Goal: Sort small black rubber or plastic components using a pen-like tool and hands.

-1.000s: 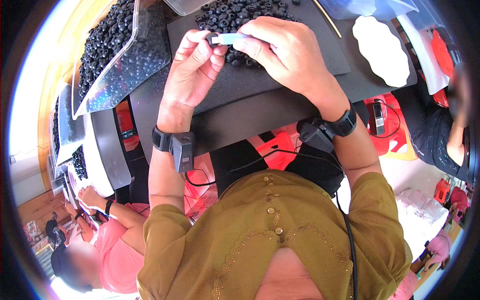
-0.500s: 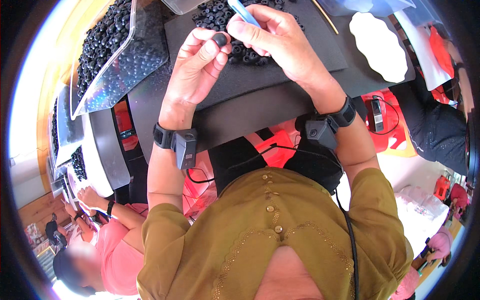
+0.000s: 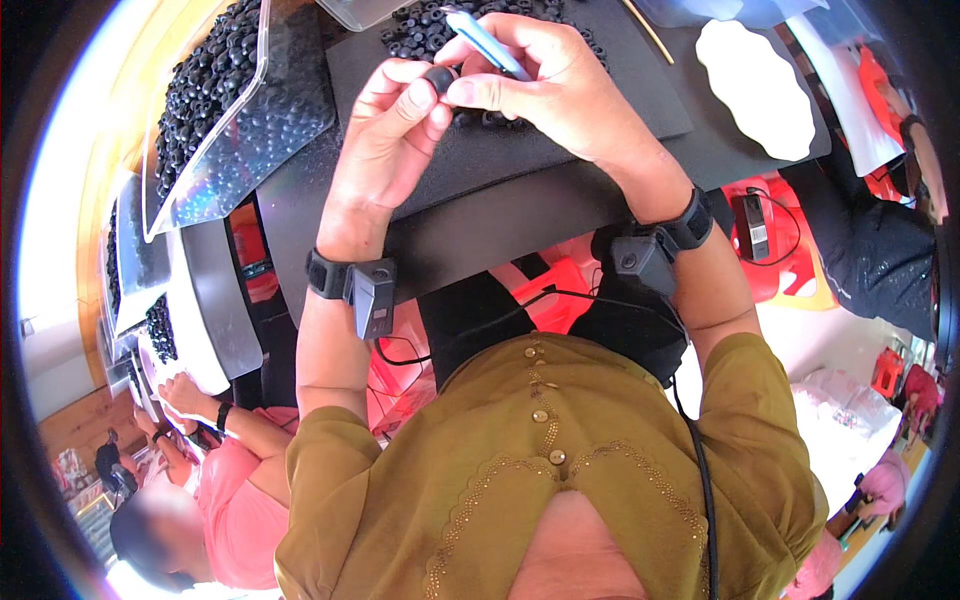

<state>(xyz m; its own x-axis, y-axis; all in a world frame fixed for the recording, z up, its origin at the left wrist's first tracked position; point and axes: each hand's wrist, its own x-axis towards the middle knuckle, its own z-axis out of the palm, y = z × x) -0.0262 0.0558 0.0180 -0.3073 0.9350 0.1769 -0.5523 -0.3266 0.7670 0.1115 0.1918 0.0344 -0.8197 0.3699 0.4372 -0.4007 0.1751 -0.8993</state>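
Between the thumb and fingers of my left hand [image 3: 400,120] is a small, rounded black rubber-like part [image 3: 440,78]. My right hand [image 3: 545,85] is closed around a slim light-blue tool [image 3: 487,45], which looks like a utility knife; its pale tip points up and left, away from the part. The right thumb tip touches or nearly touches the part's right side. Behind both hands lies a heap of small black ring-like parts [image 3: 415,35] on a dark mat [image 3: 640,105], partly covered by my fingers.
At left stands a clear bin [image 3: 262,60] full of black parts. A thin wooden stick [image 3: 648,30] and a white wavy-edged sheet [image 3: 755,90] lie to the right. A person in pink [image 3: 235,500] works at lower left; another person's dark-clothed leg [image 3: 870,240] is at right.
My right hand has tilted, so the light-blue tool's tip swings left and more of the tool shows. The right thumb has shifted down beside the black part. My left hand has barely moved.
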